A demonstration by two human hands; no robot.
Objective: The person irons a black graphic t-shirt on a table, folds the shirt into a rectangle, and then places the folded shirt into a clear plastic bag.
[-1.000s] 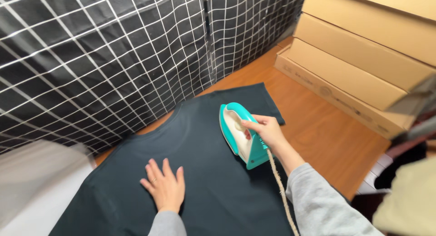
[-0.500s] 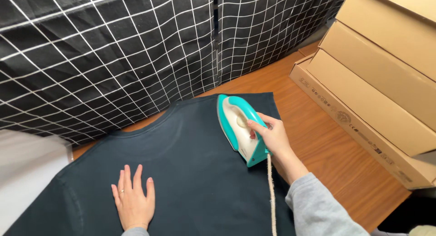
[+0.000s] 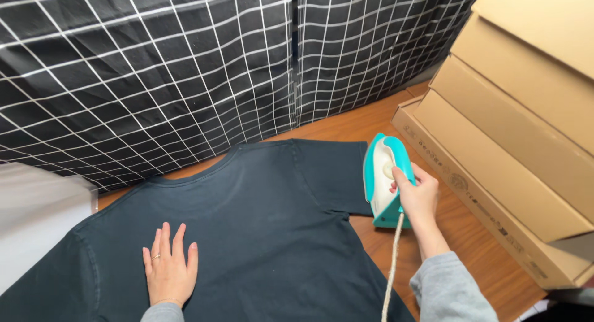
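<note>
Our right hand point(image 3: 419, 198) grips the teal iron point(image 3: 385, 179), fingers wrapped around its handle, now at the sleeve's edge of the dark T-shirt point(image 3: 266, 217), having slid off the chest. Beyond those fingers, stacked cardboard boxes point(image 3: 513, 142) crowd close. Our left hand point(image 3: 168, 267) lies flat, fingers spread, holding nothing, on the shirt, with bare cloth ahead.

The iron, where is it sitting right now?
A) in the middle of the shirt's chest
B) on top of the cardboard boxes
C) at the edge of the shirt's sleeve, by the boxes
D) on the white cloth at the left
C: the teal and white iron, held by the right hand, is at the outer edge of the dark shirt's sleeve, on the side nearest the cardboard boxes.
</note>
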